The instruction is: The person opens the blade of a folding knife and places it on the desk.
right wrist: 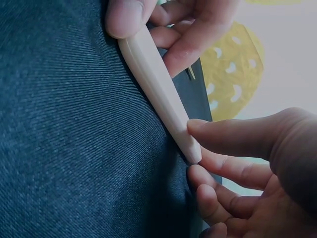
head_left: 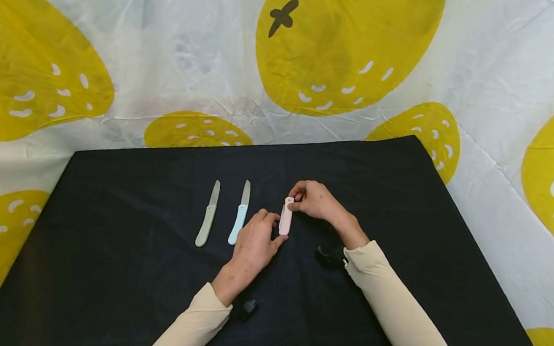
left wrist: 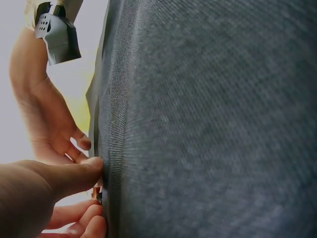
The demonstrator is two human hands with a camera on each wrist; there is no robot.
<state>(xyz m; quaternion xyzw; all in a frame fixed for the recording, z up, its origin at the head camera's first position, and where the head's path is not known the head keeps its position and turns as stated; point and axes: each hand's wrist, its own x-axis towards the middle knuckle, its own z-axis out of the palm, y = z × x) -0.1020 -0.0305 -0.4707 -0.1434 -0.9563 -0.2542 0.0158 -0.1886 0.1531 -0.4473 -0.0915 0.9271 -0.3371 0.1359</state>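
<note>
A pink folding knife lies between both hands on the black cloth, its blade mostly folded into the handle. The left hand holds its near end, thumb at the tip and fingers along the left side. At the far end, the right hand pinches the handle between thumb and fingers, as the right wrist view shows on the pale handle. Left of the hands lie a light blue knife and a grey-green knife, both unfolded with blades pointing away. In the left wrist view the knife is mostly hidden behind fingers.
Black cloth covers the table. Behind it hangs a white curtain with large yellow fruit prints. Dark devices sit at the left wrist and the right wrist.
</note>
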